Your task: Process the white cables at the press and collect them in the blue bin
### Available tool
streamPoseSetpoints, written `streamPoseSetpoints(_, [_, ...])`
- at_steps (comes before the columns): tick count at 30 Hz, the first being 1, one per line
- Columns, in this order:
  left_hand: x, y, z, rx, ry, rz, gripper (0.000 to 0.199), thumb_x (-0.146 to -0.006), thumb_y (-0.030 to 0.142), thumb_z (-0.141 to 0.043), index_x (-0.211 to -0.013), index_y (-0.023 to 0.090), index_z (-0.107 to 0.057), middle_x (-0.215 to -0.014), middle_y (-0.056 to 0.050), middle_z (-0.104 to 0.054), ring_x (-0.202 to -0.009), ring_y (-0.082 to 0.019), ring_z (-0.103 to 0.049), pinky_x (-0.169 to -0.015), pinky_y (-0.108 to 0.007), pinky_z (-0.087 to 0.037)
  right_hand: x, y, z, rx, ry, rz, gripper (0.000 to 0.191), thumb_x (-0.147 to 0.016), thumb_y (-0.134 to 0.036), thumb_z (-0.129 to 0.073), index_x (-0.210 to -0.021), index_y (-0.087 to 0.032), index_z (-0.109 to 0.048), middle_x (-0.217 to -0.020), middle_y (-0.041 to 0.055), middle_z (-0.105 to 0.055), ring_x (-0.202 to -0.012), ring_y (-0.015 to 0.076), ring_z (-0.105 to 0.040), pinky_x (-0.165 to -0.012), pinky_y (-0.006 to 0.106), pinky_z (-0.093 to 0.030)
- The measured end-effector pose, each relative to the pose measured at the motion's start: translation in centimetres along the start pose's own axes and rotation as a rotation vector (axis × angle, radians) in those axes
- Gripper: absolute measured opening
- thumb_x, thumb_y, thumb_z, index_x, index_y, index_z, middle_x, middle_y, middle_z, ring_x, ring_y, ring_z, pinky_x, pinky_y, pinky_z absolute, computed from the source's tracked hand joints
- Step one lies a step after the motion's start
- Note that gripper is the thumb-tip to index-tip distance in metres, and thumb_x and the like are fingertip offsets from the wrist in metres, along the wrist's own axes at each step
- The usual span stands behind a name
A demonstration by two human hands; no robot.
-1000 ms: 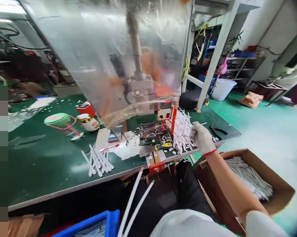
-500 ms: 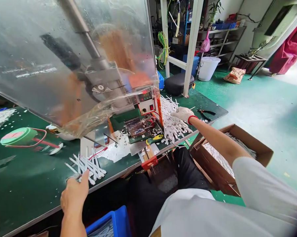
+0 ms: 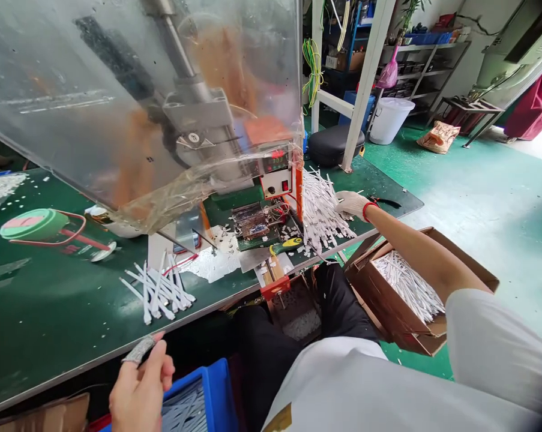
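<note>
My left hand (image 3: 142,375), with a grey wrap on one finger, is in front of the table's edge with its fingers curled apart and nothing between them. A small pile of white strips (image 3: 156,291) lies on the green table (image 3: 72,312) just beyond it. My right hand (image 3: 352,205), in a white glove with a red cuff, touches the right side of a large heap of white strips (image 3: 320,210); what its fingertips hold is too small to tell. Between the piles stands a machine with a control box (image 3: 276,183) behind a clear shield (image 3: 72,120).
An open cardboard box of white strips (image 3: 408,285) stands at the right. A blue bin (image 3: 221,396) is below the table edge. Pliers (image 3: 388,202), a yellow-green tool (image 3: 289,245), a red-edged wooden block (image 3: 275,288) and a green-topped fan (image 3: 36,225) are about.
My left hand has come away from the small pile, back past the table edge, and its fingers have loosened. My right hand has shifted slightly right along the heap. The view has moved a little.
</note>
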State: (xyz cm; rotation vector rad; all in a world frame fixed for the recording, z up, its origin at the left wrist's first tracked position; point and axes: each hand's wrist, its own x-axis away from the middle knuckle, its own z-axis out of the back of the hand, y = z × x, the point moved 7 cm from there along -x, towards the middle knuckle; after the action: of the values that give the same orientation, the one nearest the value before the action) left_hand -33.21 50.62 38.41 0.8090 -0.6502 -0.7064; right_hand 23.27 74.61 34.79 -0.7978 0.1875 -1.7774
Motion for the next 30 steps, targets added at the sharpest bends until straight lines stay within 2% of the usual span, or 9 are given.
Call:
streamPoseSetpoints(3, [2.7, 0.6, -2.3, 0.199, -0.180, 0.103, 0.061, -0.073, 0.058, -0.070, -0.120, 0.020, -0.063, -0.051, 0.009, -0.046, -0.044, -0.008, -0.035, -0.041, -0.018, -0.027, 1.2, 1.9, 0.4, -0.294, -0.033, -0.054, 0.026, -0.083, -0.013, -0.061, -0.108, -0.009, -0.063, -0.069, 0.0030, -0.061, -0.053, 0.0097, -0.051, -0.047, 0.019, -0.037])
streamPoseSetpoints(5, [5.0, 1.4, -4.9, 0.256, -0.357, 0.122, 0.060, -0.074, 0.059, -0.069, -0.117, 0.018, -0.063, -0.052, 0.008, -0.046, -0.044, -0.008, -0.034, -0.042, -0.018, -0.027, 2.5, 2.3, 0.8, -0.560, -0.023, -0.072, 0.009, -0.087, -0.015, -0.059, -0.093, -0.010, -0.064, -0.071, 0.0041, -0.061, -0.052, 0.0075, -0.049, -0.045, 0.017, -0.038])
streamPoseSetpoints(9, [10.6, 3.7, -12.7, 0.271, -0.822, 0.123, 0.051, -0.082, 0.059, -0.063, -0.105, 0.014, -0.066, -0.055, 0.005, -0.050, -0.045, -0.008, -0.042, -0.043, -0.019, -0.032, 7.3, -0.5, -0.7, -1.024, -0.149, -0.036, 0.021, -0.087, -0.031, -0.067, -0.086, -0.010, -0.066, -0.075, 0.0066, -0.064, -0.055, 0.0083, -0.054, -0.047, 0.016, -0.043])
streamPoseSetpoints(11, [12.9, 5.2, -16.7, 0.290, -1.018, 0.091, 0.049, -0.086, 0.057, -0.060, -0.106, 0.013, -0.067, -0.060, 0.002, -0.057, -0.048, -0.010, -0.051, -0.045, -0.020, -0.037, 10.4, -3.0, -2.5, -1.056, -0.231, 0.024, 0.029, -0.080, -0.037, -0.075, -0.086, -0.009, -0.070, -0.071, 0.0064, -0.064, -0.053, 0.0088, -0.054, -0.047, 0.017, -0.044])
streamPoseSetpoints(12, [13.5, 6.1, -18.3, 0.313, -1.062, 0.066, 0.049, -0.087, 0.056, -0.059, -0.109, 0.013, -0.066, -0.065, -0.001, -0.061, -0.050, -0.011, -0.055, -0.046, -0.021, -0.040, 12.0, -4.3, -3.6, -1.022, -0.271, 0.053, 0.033, -0.078, -0.040, -0.077, -0.087, -0.009, -0.071, -0.070, 0.0065, -0.064, -0.052, 0.0087, -0.054, -0.047, 0.017, -0.044])
streamPoseSetpoints(15, [13.5, 8.3, -21.7, 0.406, -1.057, 0.018, 0.046, -0.088, 0.053, -0.060, -0.108, 0.012, -0.064, -0.081, -0.007, -0.071, -0.063, -0.015, -0.066, -0.055, -0.024, -0.051, 15.7, -7.7, -6.9, -0.858, -0.380, 0.141, 0.040, -0.076, -0.048, -0.077, -0.091, -0.010, -0.074, -0.067, 0.0055, -0.064, -0.052, 0.0093, -0.054, -0.046, 0.017, -0.043])
streamPoseSetpoints(18, [13.0, 8.9, -23.3, 0.469, -1.050, 0.076, 0.040, -0.083, 0.050, -0.067, -0.093, 0.012, -0.063, -0.084, -0.011, -0.074, -0.067, -0.018, -0.070, -0.060, -0.027, -0.055, 17.3, -9.6, -8.9, -0.732, -0.385, 0.198, 0.037, -0.080, -0.047, -0.073, -0.093, -0.013, -0.073, -0.066, 0.0037, -0.063, -0.055, 0.0109, -0.057, -0.048, 0.017, -0.045])
streamPoseSetpoints(24, [12.7, 7.6, -22.7, 0.426, -0.903, 0.093, 0.039, -0.080, 0.051, -0.071, -0.083, 0.013, -0.062, -0.068, -0.007, -0.072, -0.054, -0.018, -0.068, -0.051, -0.025, -0.053, 17.6, -10.4, -10.4, -0.584, -0.324, 0.238, 0.026, -0.085, -0.039, -0.066, -0.089, -0.014, -0.071, -0.062, 0.0014, -0.062, -0.053, 0.0119, -0.058, -0.049, 0.019, -0.048])
streamPoseSetpoints(30, [13.4, 6.5, -22.1, 0.449, -0.976, 0.173, 0.046, -0.083, 0.055, -0.065, -0.093, 0.010, -0.066, -0.076, -0.012, -0.075, -0.060, -0.021, -0.072, -0.055, -0.027, -0.055, 17.3, -11.2, -12.3, -0.658, -0.414, 0.215, 0.026, -0.082, -0.040, -0.070, -0.086, -0.014, -0.069, -0.066, 0.0028, -0.064, -0.054, 0.0115, -0.058, -0.047, 0.018, -0.046])
